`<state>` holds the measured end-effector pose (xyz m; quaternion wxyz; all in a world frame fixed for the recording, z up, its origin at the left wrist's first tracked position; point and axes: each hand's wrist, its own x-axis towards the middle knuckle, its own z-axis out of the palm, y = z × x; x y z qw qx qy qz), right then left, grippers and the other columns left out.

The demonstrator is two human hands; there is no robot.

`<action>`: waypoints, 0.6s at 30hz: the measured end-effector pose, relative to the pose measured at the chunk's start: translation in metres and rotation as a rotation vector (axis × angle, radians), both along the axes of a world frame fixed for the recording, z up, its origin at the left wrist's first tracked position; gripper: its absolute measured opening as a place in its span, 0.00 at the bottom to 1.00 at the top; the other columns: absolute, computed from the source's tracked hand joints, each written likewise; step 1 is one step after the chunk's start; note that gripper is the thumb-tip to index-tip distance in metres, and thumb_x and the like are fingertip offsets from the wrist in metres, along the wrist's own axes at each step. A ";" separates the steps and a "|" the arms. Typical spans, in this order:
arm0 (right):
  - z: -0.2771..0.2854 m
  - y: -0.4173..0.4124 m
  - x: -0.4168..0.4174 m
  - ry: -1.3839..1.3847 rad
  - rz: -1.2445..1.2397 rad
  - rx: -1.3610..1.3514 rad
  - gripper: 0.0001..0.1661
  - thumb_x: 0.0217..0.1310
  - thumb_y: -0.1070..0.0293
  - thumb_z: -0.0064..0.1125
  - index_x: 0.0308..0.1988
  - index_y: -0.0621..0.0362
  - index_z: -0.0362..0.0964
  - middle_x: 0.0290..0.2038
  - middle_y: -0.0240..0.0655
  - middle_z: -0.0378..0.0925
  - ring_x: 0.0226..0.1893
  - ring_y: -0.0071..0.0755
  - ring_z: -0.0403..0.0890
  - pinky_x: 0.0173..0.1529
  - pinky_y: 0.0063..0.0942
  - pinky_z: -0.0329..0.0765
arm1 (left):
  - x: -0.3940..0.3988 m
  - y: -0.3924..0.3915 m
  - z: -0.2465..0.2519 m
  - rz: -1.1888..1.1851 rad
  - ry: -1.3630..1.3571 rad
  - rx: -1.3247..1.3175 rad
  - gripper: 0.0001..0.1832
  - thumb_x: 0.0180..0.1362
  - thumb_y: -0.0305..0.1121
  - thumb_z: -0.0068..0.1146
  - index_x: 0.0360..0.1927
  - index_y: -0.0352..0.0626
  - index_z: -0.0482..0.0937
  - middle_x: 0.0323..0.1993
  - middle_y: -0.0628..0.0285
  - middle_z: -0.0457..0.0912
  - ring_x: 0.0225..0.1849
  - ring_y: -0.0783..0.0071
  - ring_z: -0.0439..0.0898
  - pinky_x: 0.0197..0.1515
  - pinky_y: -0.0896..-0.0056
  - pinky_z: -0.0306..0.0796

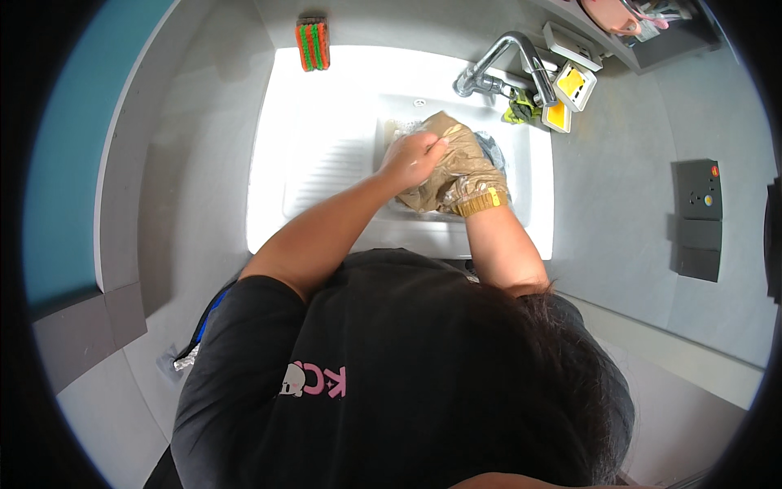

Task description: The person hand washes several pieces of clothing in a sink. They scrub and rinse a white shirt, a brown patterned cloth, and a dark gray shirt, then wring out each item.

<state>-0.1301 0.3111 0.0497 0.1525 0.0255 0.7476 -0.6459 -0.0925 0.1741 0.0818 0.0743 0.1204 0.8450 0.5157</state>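
A wet tan garment (pixel 461 156) with a ribbed mustard cuff or waistband hangs over the basin of a white sink (pixel 336 137). The garment is pulled over my right hand, which it hides past the wrist; my right forearm comes out at the ribbed band. My left hand (pixel 415 156) has its fingers closed on a fold of the garment at its left side. Whitish suds show on the cloth and in the basin. Behind the garment, a grey-blue cloth (pixel 490 151) lies at the basin's right side.
A chrome faucet (pixel 510 61) arches over the sink's back right corner. Beside it are a green-and-dark scrubber or cloth (pixel 521 108) and soap dishes (pixel 574 85) with yellow pieces. A red-and-green striped brush or sponge (pixel 313 46) stands at the back left edge.
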 end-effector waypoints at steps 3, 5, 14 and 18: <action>-0.003 -0.005 0.000 0.008 0.001 0.017 0.20 0.60 0.64 0.50 0.51 0.58 0.71 0.45 0.41 0.78 0.45 0.37 0.77 0.49 0.34 0.74 | -0.005 0.013 0.004 0.053 0.263 0.131 0.18 0.62 0.39 0.49 0.24 0.35 0.73 0.24 0.52 0.73 0.29 0.56 0.72 0.35 0.60 0.67; -0.003 -0.007 0.001 0.014 0.012 0.022 0.20 0.60 0.64 0.50 0.51 0.58 0.71 0.45 0.41 0.78 0.45 0.36 0.77 0.49 0.34 0.74 | -0.010 0.021 0.003 0.147 0.216 0.284 0.17 0.64 0.37 0.49 0.24 0.33 0.71 0.21 0.58 0.70 0.27 0.71 0.70 0.33 0.67 0.66; 0.001 0.006 0.002 -0.003 0.024 0.013 0.20 0.60 0.65 0.49 0.51 0.58 0.71 0.45 0.41 0.78 0.45 0.36 0.77 0.49 0.34 0.74 | 0.051 0.043 0.056 -0.247 -0.095 0.554 0.12 0.64 0.36 0.47 0.29 0.41 0.74 0.17 0.64 0.67 0.22 0.78 0.62 0.27 0.69 0.63; 0.004 0.020 -0.002 -0.015 0.027 -0.001 0.20 0.60 0.66 0.49 0.51 0.59 0.71 0.45 0.41 0.78 0.45 0.36 0.77 0.49 0.33 0.74 | 0.061 0.022 0.080 -0.115 -0.653 0.665 0.10 0.62 0.35 0.48 0.28 0.43 0.75 0.21 0.70 0.70 0.24 0.82 0.64 0.28 0.75 0.61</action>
